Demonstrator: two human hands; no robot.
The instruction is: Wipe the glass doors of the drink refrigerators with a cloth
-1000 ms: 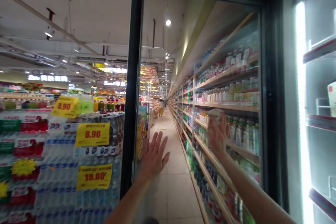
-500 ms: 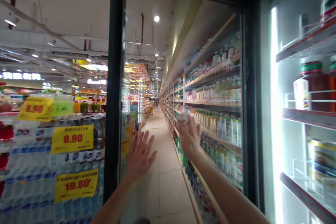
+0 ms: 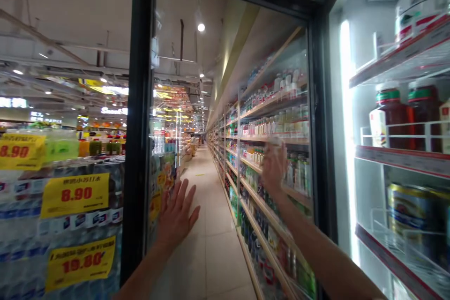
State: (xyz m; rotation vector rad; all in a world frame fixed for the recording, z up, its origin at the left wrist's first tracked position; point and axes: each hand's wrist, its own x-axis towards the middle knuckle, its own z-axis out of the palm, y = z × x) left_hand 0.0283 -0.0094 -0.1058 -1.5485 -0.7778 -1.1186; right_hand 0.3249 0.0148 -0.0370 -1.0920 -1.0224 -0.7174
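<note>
The left grip (image 3: 176,219) is spread open before the glass door (image 3: 225,140); the blurred right grip (image 3: 274,168) has a pale item (image 3: 276,141) at its fingertips, clasped or not I cannot tell, probably light. Outward, the pane looks stiff, slick, breakable; best held by the dark frame (image 3: 138,117) left of the left grip.

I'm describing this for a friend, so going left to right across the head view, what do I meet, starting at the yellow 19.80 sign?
Yellow 19.80 sign, black door frame's left upright, left hand, right hand, door frame's right upright, bright light strip, reddish-brown bottles.
</note>
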